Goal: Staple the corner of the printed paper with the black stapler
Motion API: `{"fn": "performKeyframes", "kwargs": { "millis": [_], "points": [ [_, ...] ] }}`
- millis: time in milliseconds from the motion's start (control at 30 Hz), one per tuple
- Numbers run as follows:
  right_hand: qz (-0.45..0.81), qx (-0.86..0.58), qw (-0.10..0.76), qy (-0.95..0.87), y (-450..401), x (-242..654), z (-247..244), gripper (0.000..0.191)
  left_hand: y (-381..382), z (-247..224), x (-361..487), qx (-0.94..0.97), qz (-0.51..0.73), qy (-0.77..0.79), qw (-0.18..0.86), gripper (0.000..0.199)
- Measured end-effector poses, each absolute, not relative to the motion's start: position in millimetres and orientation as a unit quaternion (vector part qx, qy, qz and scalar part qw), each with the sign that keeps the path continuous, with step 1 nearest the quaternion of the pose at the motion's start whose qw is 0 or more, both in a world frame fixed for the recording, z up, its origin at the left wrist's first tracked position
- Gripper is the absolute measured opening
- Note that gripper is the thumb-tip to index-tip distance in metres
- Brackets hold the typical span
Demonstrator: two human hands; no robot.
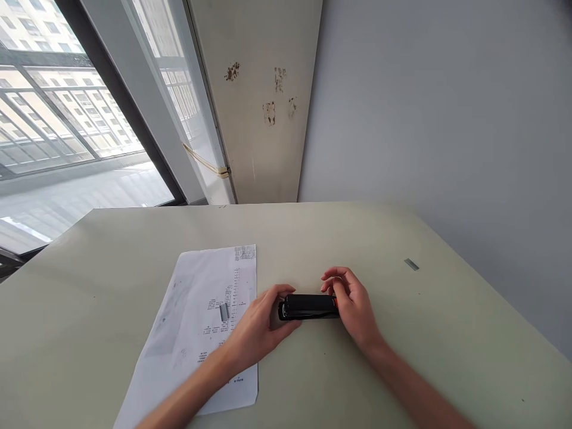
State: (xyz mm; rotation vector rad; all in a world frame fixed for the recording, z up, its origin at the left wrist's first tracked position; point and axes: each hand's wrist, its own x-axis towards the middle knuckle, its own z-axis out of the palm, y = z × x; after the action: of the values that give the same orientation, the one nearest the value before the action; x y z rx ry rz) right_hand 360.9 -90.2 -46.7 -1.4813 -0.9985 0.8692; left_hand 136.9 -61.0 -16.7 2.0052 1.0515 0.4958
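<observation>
A black stapler (310,305) lies lengthwise from left to right in front of me, on or just above the table. My left hand (263,325) grips its left end, fingers on the far side and thumb on the near side. At the other end, my right hand (353,304) has its thumb and curled fingers against the stapler, beside a small red part. Part of that end is hidden by the hand. A grey staple strip (224,312) rests on the printed paper sheets (179,310), left of my left hand.
Another grey staple strip (412,264) lies on the pale table (357,238) toward the right. Beyond the table stand a grey wall (438,107) on the right, a stained light panel (259,149) and a large window (67,119) on the left.
</observation>
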Motion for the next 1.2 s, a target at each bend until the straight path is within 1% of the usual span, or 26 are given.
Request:
{"fn": "performKeyframes", "kwargs": {
  "millis": [233, 467, 667, 800, 933, 1200],
  "points": [
    [0.389, -0.611, 0.522, -0.451, -90, 366, -47, 0.017, -67, -9, 127, 0.818, 0.166, 0.394, 0.385, 0.035],
    [0.400, -0.603, 0.515, -0.458, -91, 367, -43, 0.017, -73, -19, 113, 0.832, 0.176, 0.387, 0.356, 0.032],
    [0.401, -0.616, 0.483, -0.476, -94, 369, -44, 0.024, -73, -22, 113, 0.834, 0.195, 0.373, 0.358, 0.028],
    [0.401, -0.607, 0.468, -0.502, -94, 372, -47, 0.026, -74, -23, 113, 0.834, 0.198, 0.371, 0.358, 0.029],
    [0.374, -0.599, 0.470, -0.530, -94, 376, -50, 0.027, -75, -25, 113, 0.835, 0.198, 0.373, 0.354, 0.030],
    [0.343, -0.632, 0.429, -0.547, -94, 378, -49, 0.034, -74, -24, 114, 0.833, 0.207, 0.369, 0.355, 0.030]
  ]
}}
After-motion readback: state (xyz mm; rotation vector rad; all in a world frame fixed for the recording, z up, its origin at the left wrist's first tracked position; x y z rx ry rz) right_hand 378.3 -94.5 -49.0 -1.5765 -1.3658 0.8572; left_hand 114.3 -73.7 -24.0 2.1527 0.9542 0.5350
